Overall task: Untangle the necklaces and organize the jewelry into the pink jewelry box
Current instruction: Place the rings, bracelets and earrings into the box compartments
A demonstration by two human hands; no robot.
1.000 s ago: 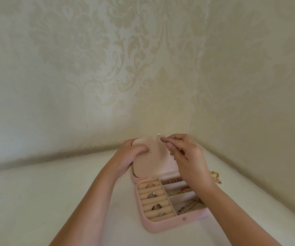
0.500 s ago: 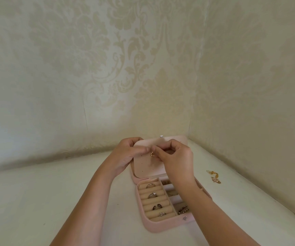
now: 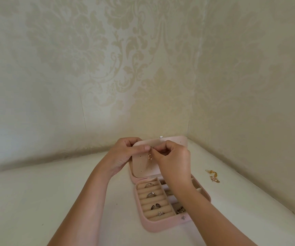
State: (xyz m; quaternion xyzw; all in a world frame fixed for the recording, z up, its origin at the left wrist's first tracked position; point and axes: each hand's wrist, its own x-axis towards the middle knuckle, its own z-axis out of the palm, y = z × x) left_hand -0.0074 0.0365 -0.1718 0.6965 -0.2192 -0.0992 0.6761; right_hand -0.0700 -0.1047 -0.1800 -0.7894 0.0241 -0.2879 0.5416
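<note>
While the left hand [image 3: 125, 155] grips the perforated lid panel [image 3: 141, 167] to steady it, the right hand [image 3: 173, 162] pinches a gold earring [image 3: 150, 156] against its holes, probably to hook it in; the pink jewelry box [image 3: 153, 226] lies open at lower centre; gold pieces [image 3: 213, 175] wait at right.

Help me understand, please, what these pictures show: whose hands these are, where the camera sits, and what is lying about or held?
There is no machine: a person works with bare hands, filmed by one wide-angle camera worn on the head, looking forward and down. On the white surface stands an open pink jewelry box. Its left rows hold rings; a beaded piece lies in a right compartment. The left hand holds the raised lid at its upper left corner. The right hand pinches a small gold earring against the lid's dotted panel. Loose gold pieces lie right of the box.
</note>
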